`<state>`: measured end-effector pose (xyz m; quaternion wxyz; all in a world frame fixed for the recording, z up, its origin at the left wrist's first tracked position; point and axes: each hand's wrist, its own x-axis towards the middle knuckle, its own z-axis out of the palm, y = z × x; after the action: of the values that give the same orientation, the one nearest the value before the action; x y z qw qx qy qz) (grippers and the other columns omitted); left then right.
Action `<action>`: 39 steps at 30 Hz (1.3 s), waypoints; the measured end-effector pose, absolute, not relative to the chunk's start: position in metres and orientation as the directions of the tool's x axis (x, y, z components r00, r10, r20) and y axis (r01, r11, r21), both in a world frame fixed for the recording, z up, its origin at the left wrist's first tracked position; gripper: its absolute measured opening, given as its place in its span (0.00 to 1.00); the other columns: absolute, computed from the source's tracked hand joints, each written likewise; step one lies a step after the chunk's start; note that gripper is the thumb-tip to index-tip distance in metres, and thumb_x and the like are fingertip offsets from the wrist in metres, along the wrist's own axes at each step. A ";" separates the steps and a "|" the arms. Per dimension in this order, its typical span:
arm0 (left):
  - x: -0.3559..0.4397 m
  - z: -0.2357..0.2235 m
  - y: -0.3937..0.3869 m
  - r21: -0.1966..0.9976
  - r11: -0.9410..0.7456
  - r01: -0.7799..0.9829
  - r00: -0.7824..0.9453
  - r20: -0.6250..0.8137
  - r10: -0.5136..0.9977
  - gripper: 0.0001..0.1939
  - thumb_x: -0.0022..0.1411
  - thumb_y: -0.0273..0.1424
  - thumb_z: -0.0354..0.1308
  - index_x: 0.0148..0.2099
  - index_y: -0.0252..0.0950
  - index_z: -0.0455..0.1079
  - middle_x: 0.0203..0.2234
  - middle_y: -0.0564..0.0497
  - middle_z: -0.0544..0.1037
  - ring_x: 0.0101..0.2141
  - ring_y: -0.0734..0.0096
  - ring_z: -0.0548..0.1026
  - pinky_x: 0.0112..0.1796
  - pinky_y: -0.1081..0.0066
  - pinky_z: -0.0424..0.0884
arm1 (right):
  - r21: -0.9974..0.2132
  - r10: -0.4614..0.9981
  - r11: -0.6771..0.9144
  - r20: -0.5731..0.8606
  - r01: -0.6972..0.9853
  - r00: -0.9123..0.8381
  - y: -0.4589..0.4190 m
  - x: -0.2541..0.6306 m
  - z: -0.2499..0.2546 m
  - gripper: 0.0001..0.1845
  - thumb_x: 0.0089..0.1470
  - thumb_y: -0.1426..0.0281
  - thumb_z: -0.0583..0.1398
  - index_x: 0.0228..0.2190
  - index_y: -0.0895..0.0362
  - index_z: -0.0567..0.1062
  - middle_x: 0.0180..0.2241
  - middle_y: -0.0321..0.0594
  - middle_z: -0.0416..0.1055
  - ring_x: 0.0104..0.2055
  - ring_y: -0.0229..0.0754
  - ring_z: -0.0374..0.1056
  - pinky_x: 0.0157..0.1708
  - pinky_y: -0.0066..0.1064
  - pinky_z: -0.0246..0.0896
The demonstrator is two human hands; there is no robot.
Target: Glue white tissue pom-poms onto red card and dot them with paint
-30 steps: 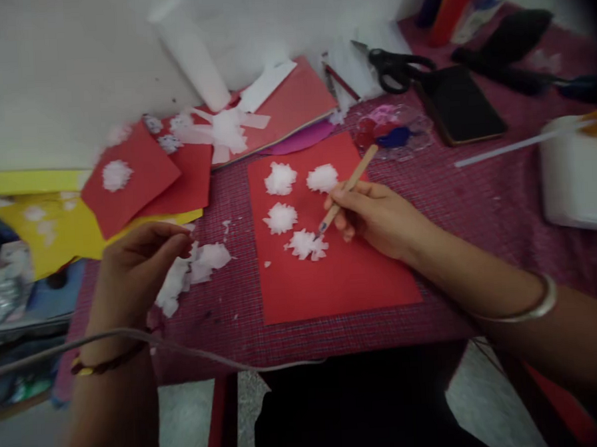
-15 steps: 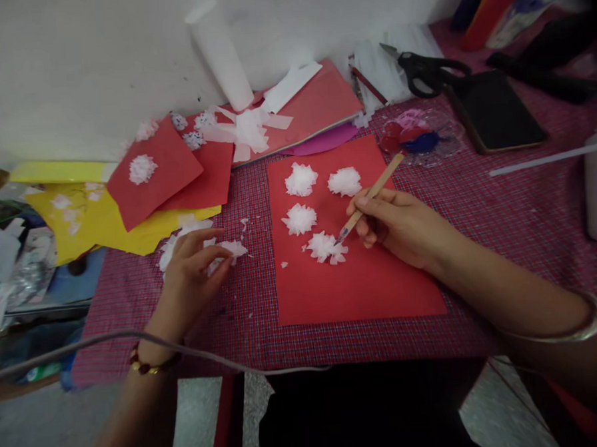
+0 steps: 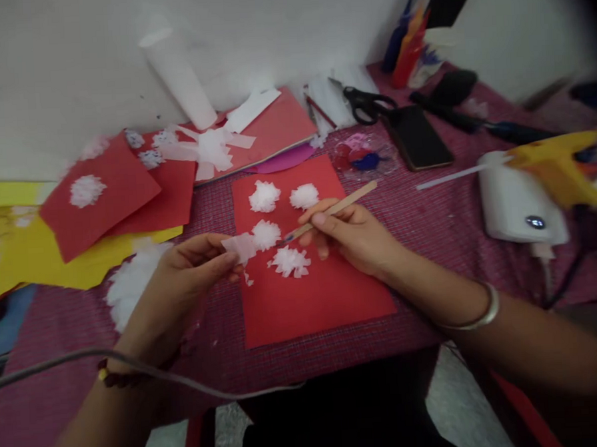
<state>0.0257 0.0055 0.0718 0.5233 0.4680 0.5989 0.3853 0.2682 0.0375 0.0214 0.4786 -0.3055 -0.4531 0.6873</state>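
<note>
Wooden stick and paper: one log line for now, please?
left hand: pinching white paper piece | right hand: holding wooden stick | red sheet: four white puffs on it

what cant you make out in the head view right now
- pile of white pieces: right part hidden behind the left hand
- wooden stick: tip too blurred to tell if it touches the white puff beside it
- yellow paper: left end cut off by the picture's edge
- display on the white box: too small to read
</note>
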 end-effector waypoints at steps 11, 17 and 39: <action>0.052 0.053 0.012 0.923 0.384 0.028 0.065 -0.385 0.921 0.06 0.48 0.31 0.71 0.32 0.39 0.80 0.24 0.52 0.79 0.23 0.77 0.72 0.24 0.78 0.68 | -0.959 0.915 0.011 0.125 -0.285 -0.385 0.036 0.267 0.021 0.11 0.59 0.61 0.62 0.38 0.57 0.78 0.28 0.34 0.78 0.21 0.29 0.67 0.23 0.22 0.64; 0.044 0.056 0.013 0.888 0.439 -0.137 0.175 -0.415 0.893 0.08 0.50 0.36 0.67 0.31 0.38 0.81 0.21 0.50 0.77 0.22 0.73 0.73 0.25 0.74 0.73 | -0.946 0.912 -0.044 0.093 -0.322 -0.399 0.034 0.265 0.023 0.13 0.59 0.60 0.62 0.38 0.56 0.77 0.28 0.34 0.78 0.21 0.29 0.67 0.23 0.22 0.65; 0.057 0.044 -0.012 0.695 -0.348 0.629 0.107 0.366 0.925 0.04 0.58 0.30 0.64 0.36 0.45 0.77 0.30 0.54 0.79 0.31 0.68 0.75 0.35 0.67 0.72 | -0.822 0.895 -0.303 -0.071 -0.482 -0.441 0.027 0.247 0.022 0.10 0.59 0.64 0.60 0.34 0.57 0.78 0.20 0.29 0.72 0.16 0.29 0.60 0.16 0.22 0.56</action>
<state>0.0570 -0.0119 0.0443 0.1873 0.7199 0.5395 0.3944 0.2468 0.0268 0.0222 0.4531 -0.2726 -0.3786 0.7596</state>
